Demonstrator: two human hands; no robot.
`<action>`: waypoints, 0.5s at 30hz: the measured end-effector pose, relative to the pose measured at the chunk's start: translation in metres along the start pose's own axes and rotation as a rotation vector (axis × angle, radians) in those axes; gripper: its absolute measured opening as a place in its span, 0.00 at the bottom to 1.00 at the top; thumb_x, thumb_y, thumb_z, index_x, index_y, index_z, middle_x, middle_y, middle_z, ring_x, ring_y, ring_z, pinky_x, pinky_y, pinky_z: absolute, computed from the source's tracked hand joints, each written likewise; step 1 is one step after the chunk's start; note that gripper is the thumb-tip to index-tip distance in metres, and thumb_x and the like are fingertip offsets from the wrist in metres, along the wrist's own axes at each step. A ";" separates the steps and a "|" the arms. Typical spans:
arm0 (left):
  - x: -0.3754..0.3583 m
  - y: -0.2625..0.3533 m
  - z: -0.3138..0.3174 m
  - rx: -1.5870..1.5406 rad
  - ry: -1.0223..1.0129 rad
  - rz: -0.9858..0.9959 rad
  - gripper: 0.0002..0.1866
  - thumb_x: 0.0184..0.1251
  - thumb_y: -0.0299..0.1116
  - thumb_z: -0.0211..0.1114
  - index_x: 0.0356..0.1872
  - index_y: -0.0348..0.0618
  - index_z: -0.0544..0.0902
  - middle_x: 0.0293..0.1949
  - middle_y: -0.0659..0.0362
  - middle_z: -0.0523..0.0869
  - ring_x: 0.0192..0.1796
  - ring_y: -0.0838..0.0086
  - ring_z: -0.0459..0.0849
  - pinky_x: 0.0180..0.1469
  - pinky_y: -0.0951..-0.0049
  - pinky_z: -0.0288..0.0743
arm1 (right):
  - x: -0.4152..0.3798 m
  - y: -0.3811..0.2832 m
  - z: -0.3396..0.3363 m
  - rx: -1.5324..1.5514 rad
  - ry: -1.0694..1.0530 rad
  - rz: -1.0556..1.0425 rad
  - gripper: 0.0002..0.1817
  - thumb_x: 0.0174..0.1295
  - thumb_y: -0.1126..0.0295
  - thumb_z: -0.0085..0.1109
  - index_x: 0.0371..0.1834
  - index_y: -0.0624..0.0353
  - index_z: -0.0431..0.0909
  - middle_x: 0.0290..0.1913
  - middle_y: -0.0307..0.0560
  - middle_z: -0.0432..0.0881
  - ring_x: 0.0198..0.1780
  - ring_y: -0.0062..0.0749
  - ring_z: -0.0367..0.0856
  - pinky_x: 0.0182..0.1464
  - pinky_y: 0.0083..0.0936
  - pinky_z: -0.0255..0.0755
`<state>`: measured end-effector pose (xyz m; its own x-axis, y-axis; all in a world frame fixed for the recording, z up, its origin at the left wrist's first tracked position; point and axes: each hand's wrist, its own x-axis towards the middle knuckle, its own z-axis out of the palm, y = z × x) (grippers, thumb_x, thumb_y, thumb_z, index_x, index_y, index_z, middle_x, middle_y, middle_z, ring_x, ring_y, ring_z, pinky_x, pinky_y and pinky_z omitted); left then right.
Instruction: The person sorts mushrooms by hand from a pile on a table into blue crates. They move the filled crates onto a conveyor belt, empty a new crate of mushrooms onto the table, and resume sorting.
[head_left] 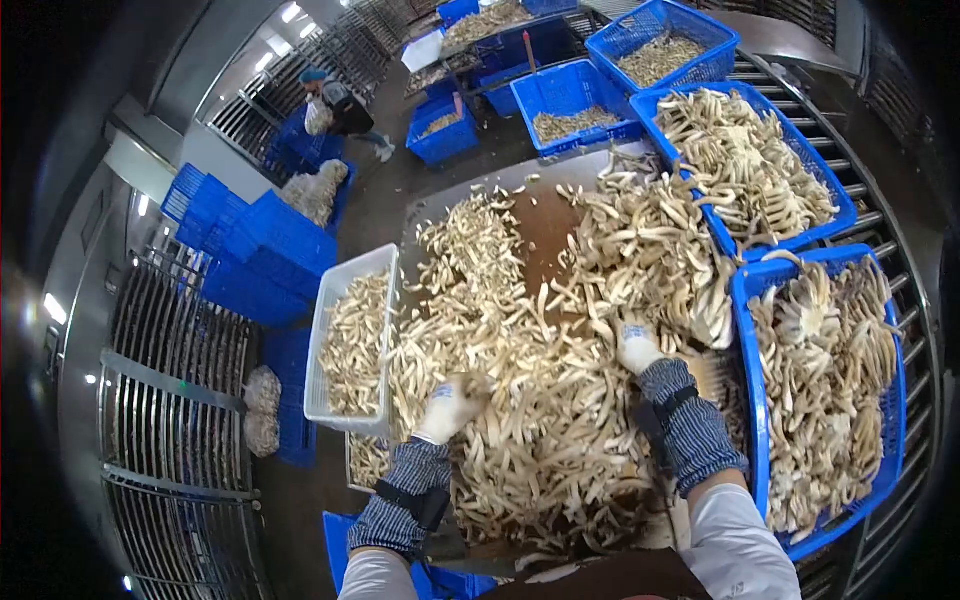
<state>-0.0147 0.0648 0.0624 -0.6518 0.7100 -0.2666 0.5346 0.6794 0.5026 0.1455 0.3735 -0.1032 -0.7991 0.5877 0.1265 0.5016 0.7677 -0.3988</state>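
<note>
A metal table (pixel 430 207) is heaped with pale, long-stemmed mushrooms (pixel 530 400). My left hand (pixel 452 408), in a white glove, is over the left side of the heap beside the white basket; its fingers are blurred. My right hand (pixel 638 345), also gloved in white, touches the mushrooms at the right, below a large pile of clustered ones (pixel 650 240). Its fingers point away from me, and whether they grip anything is hidden. Striped sleeves cover both forearms. The white basket (pixel 318 355) holds loose mushrooms.
Two blue baskets (pixel 757 390) (pixel 720 225) full of mushroom clusters stand along the right on a roller conveyor (pixel 890 225). More blue baskets (pixel 545 100) are beyond the table. Blue crates (pixel 265 240) are stacked at the left. Another person (pixel 345 108) stands at the back left.
</note>
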 end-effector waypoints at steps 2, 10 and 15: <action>0.039 -0.006 0.010 0.070 -0.121 0.028 0.19 0.59 0.39 0.68 0.49 0.41 0.83 0.35 0.46 0.86 0.41 0.57 0.87 0.45 0.61 0.80 | 0.011 -0.006 -0.020 -0.086 -0.261 0.053 0.24 0.68 0.53 0.52 0.57 0.58 0.79 0.57 0.61 0.79 0.56 0.53 0.80 0.58 0.46 0.72; 0.206 0.113 0.116 0.275 0.064 0.757 0.30 0.58 0.42 0.68 0.55 0.29 0.75 0.47 0.34 0.82 0.49 0.45 0.82 0.52 0.54 0.77 | -0.063 -0.011 -0.030 0.421 -0.223 0.069 0.22 0.60 0.67 0.64 0.56 0.65 0.73 0.41 0.59 0.82 0.41 0.47 0.83 0.43 0.38 0.80; 0.266 0.184 0.190 0.216 -0.077 0.318 0.34 0.59 0.49 0.66 0.56 0.27 0.73 0.50 0.32 0.79 0.53 0.44 0.80 0.58 0.52 0.73 | -0.120 -0.035 -0.054 0.868 -0.015 -0.060 0.23 0.58 0.79 0.61 0.59 0.70 0.74 0.52 0.60 0.81 0.52 0.42 0.82 0.53 0.31 0.77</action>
<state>0.0124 0.4136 -0.0723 -0.3977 0.8976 -0.1901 0.8094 0.4408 0.3880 0.2413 0.2901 -0.0550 -0.8235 0.5445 0.1596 0.0338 0.3279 -0.9441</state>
